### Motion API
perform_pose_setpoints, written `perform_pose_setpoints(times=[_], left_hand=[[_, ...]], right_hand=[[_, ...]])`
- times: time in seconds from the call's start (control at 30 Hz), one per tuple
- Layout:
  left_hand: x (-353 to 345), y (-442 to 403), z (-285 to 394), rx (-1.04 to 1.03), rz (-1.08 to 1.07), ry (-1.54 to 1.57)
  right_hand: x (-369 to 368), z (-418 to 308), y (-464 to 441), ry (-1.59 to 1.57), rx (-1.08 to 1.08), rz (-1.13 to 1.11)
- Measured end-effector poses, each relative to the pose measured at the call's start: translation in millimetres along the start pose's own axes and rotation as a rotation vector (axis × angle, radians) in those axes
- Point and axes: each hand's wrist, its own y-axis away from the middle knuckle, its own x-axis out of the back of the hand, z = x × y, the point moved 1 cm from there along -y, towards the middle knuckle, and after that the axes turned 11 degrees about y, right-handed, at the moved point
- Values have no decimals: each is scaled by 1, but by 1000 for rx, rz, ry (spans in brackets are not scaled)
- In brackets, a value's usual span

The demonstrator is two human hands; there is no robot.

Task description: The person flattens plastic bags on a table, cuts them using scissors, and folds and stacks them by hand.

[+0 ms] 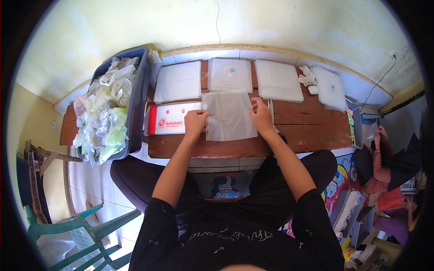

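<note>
A clear plastic sheet or bag (229,116) lies over the low brown wooden table (312,131), between my two hands. My left hand (196,123) pinches its left edge, beside a red and white "BAWANG" pack (168,123). At its upper right edge is my right hand (262,115), with thumb and fingers closed on the plastic. Behind lie three stacks of clear plastic: a left one (178,81), a middle one with small round labels (229,79) and a right one (279,80).
A dark bin (141,86) full of crumpled plastic bags (106,104) stands at the left. Farther right are another plastic stack (329,88) and crumpled white pieces (307,77). A green chair (90,228) is at lower left; other people (384,158) sit at the right.
</note>
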Motion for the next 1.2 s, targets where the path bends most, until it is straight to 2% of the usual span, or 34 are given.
perform_pose_setpoints(times=[0.07, 0.13, 0.27, 0.33, 0.47, 0.53, 0.67, 0.73, 0.87, 0.93, 1.2], left_hand=[[-1, -3, -4, 8, 3, -25], [-3, -1, -3, 23, 13, -64], [-3, -8, -16, 24, 15, -90], [-3, -12, -23, -2, 43, -107], [-4, -11, -27, -4, 62, -123], [-2, -5, -17, -68, 68, -160], [-1, 4, -1, 10, 52, -166], [-1, 2, -4, -48, 73, -234], [-1, 5, 3, -21, 62, -277], [0, 2, 0, -127, 98, -362], [2, -2, -4, -68, 73, -350]], right_hand=[[-7, 6, 3, 38, -11, -47], [-9, -1, 12, 202, 213, 141], [-16, -13, 19, 342, 329, 137], [-27, -11, 22, 341, 413, 55], [-42, -3, 24, 451, 445, 17], [-45, -2, 23, 546, 437, -14], [-44, -1, 22, 570, 427, -46], [-45, -3, 23, 584, 428, -65], [-48, -5, 25, 609, 444, -65], [-49, -6, 24, 606, 443, -58], [-48, -3, 23, 596, 438, -58]])
